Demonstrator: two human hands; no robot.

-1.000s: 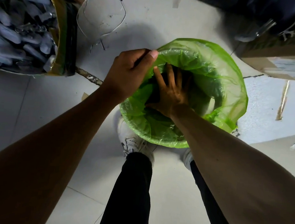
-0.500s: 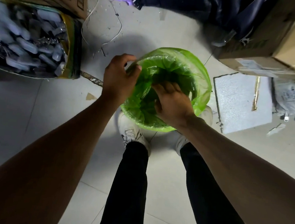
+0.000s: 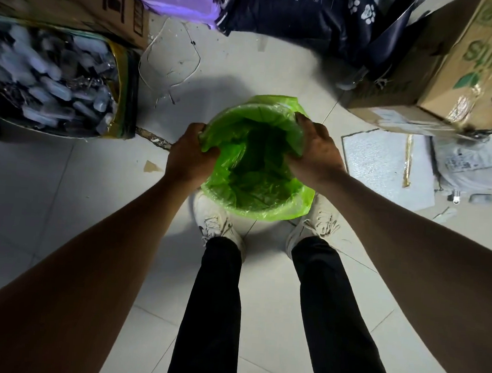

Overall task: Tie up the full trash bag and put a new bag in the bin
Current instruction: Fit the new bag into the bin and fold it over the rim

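Both grips clamp the green bag [image 3: 258, 169] at the bin's rim, left hand [image 3: 191, 155] and right hand [image 3: 315, 156] on opposite sides, equally near.

A green bag [image 3: 255, 169] lines the bin, its edge folded over the rim. The left hand [image 3: 190, 152] grips the bag's left edge and the right hand [image 3: 315, 150] grips its right edge. Two white shoes [image 3: 218, 222] stand on the pale tiled floor [image 3: 61, 201] just near the bin. Far right sits a cardboard box [image 3: 442, 72]; far left, a container of bottles [image 3: 53, 80].
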